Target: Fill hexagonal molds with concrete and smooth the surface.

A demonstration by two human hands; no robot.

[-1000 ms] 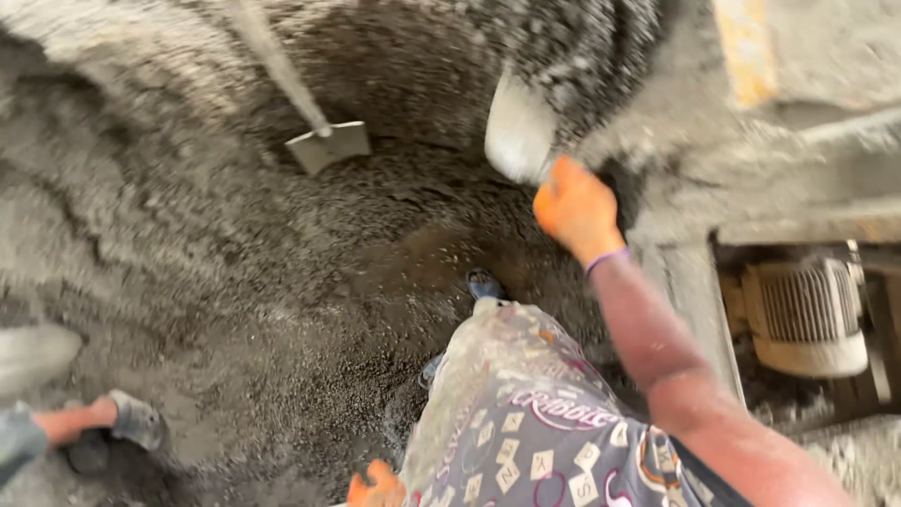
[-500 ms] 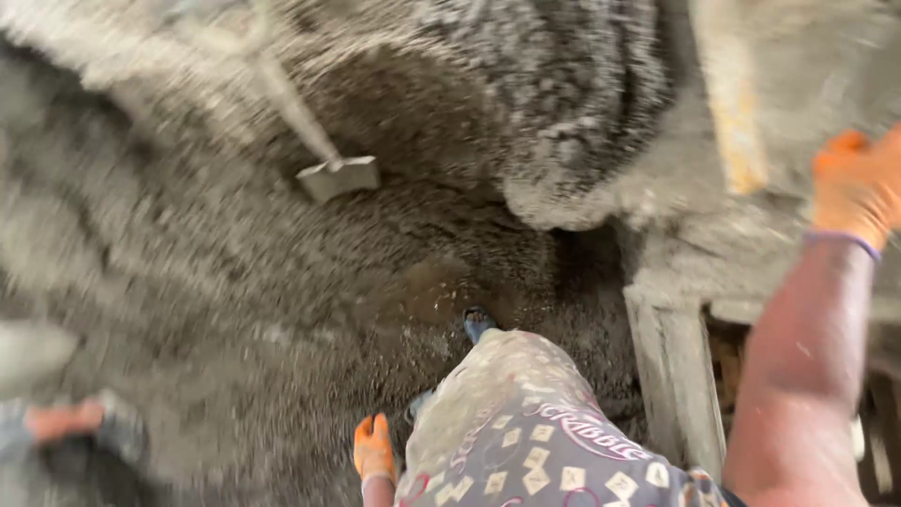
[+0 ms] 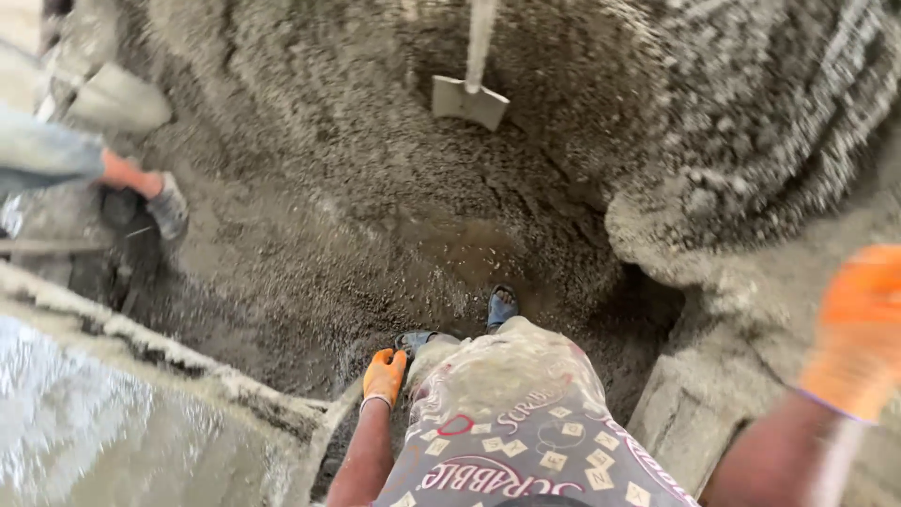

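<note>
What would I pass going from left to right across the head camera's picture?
Another person's sandalled foot → the left hand in an orange glove → the shovel blade stuck in the wet concrete mix → the right hand, blurred, in an orange glove.

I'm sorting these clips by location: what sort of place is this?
Most likely a building site where concrete is mixed by hand. A big heap of wet grey gravel mix covers the ground, a shovel stands in it, and the person's hands wear orange work gloves: left hand, right hand.
</note>
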